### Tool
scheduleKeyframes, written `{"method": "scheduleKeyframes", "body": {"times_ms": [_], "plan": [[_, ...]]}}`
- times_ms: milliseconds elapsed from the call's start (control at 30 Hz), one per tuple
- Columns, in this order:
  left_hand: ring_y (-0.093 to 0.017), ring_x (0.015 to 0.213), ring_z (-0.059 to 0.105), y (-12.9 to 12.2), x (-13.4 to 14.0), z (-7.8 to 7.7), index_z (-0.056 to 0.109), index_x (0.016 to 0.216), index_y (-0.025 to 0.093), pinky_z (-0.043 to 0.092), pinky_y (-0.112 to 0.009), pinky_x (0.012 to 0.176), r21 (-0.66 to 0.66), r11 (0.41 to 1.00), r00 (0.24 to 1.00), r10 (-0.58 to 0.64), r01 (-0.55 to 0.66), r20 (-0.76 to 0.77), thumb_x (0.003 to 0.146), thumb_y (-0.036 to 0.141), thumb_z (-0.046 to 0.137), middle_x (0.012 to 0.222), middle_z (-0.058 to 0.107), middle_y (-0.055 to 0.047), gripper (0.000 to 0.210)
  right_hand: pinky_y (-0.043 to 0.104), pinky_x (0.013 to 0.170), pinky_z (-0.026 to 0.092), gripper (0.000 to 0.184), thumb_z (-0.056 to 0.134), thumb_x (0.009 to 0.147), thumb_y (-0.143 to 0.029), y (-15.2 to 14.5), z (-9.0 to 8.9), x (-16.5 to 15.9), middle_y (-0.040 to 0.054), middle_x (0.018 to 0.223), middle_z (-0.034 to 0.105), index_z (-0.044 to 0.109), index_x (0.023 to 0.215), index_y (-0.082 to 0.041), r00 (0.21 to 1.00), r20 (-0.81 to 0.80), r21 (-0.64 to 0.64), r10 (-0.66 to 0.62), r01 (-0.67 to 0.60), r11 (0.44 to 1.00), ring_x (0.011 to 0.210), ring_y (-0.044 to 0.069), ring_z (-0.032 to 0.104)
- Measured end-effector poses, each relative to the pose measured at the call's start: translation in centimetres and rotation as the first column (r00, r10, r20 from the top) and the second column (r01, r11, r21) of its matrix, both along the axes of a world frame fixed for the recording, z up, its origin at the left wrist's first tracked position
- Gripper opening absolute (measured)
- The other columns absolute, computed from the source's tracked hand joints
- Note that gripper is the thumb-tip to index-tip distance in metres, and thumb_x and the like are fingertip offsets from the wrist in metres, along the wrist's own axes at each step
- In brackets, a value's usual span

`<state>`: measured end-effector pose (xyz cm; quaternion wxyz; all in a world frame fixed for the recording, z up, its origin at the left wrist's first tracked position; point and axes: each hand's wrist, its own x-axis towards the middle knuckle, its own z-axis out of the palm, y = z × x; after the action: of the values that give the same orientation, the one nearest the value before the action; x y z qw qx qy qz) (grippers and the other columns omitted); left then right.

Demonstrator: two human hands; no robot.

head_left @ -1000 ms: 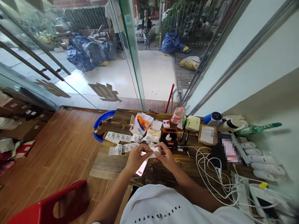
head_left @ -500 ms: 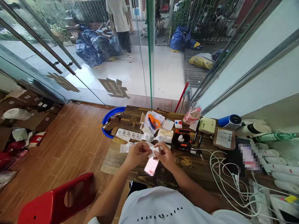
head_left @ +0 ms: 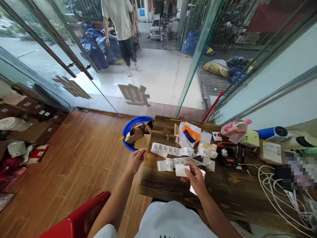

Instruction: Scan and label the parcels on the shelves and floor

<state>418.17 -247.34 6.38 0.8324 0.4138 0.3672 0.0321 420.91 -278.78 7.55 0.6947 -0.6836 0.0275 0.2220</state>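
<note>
My right hand grips a small white rectangular piece, perhaps a folded paper or little box, above the dark wooden table. Beneath that hand a phone with a lit screen is partly covered. My left hand is off the table's left edge, close to a blue bin. Its fingertips are pinched together; whatever they hold is too small to make out. Strips of printed number labels lie in rows just beyond my right hand.
An orange tape cutter rests on papers. Behind my right hand are a black-and-orange box, a pink bottle and coiled white cables. A red stool stands at left. Beyond the glass door a person walks.
My hands have separated: the left moved left toward the blue bin, while the right keeps the white piece. The view has turned left, and the person outside has come closer.
</note>
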Motion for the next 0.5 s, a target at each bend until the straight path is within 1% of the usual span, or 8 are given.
{"method": "scheduleKeyframes", "body": {"times_ms": [100, 167, 233, 367, 500], "plan": [[-0.006, 0.060, 0.061, 4.7, -0.3, -4.9, 0.067, 0.084, 0.011, 0.050, -0.016, 0.056, -0.047, 0.984, 0.981, 0.167, -0.172, -0.096, 0.078, 0.018, 0.072, 0.076, 0.069, -0.003, 0.011, 0.030, 0.044, 0.054, 0.037, 0.069, 0.076, -0.045, 0.8, -0.3, -0.7, 0.0011, 0.078, 0.065, 0.056, 0.102, -0.023, 0.998, -0.040, -0.021, -0.053, 0.052, 0.998, 0.049, 0.019, 0.066], [-0.006, 0.060, 0.060, 6.8, 0.5, -8.0, 0.064, 0.086, 0.010, 0.050, -0.016, 0.054, -0.063, 0.961, 0.951, 0.255, -0.269, -0.174, 0.084, 0.013, 0.065, 0.075, 0.066, 0.000, 0.003, 0.031, 0.043, 0.053, 0.039, 0.071, 0.074, -0.047, 1.1, -0.3, -0.9, 0.0017, 0.081, 0.066, 0.056, 0.101, -0.022, 0.992, -0.069, -0.034, -0.109, 0.107, 0.994, 0.048, 0.019, 0.065], [-0.006, 0.062, 0.060, 8.4, 1.9, -10.7, 0.062, 0.089, 0.010, 0.051, -0.016, 0.053, -0.070, 0.938, 0.916, 0.313, -0.340, -0.249, 0.087, 0.012, 0.061, 0.078, 0.065, 0.000, 0.004, 0.032, 0.044, 0.054, 0.040, 0.071, 0.073, -0.048, 1.3, -0.1, -1.0, 0.0021, 0.085, 0.065, 0.057, 0.099, -0.022, 0.983, -0.094, -0.053, -0.158, 0.154, 0.987, 0.050, 0.019, 0.065], [-0.007, 0.063, 0.058, 11.1, 4.9, -15.0, 0.061, 0.094, 0.010, 0.050, -0.017, 0.051, -0.063, 0.911, 0.862, 0.360, -0.407, -0.357, 0.088, 0.019, 0.061, 0.082, 0.062, 0.000, 0.010, 0.034, 0.049, 0.058, 0.043, 0.075, 0.069, -0.047, 1.2, -0.4, -1.1, 0.0019, 0.091, 0.062, 0.059, 0.101, -0.023, 0.957, -0.130, -0.115, -0.259, 0.245, 0.963, 0.061, 0.022, 0.067], [-0.008, 0.065, 0.057, 14.0, 6.8, -18.4, 0.060, 0.098, 0.010, 0.050, -0.020, 0.054, 0.005, 0.894, 0.822, 0.415, -0.449, -0.390, 0.088, 0.024, 0.061, 0.085, 0.061, -0.002, 0.017, 0.033, 0.052, 0.058, 0.044, 0.077, 0.066, -0.047, 0.6, -1.8, -1.2, 0.0025, 0.105, 0.059, 0.061, 0.100, -0.024, 0.921, -0.173, -0.172, -0.351, 0.322, 0.931, 0.068, 0.021, 0.065]]}}
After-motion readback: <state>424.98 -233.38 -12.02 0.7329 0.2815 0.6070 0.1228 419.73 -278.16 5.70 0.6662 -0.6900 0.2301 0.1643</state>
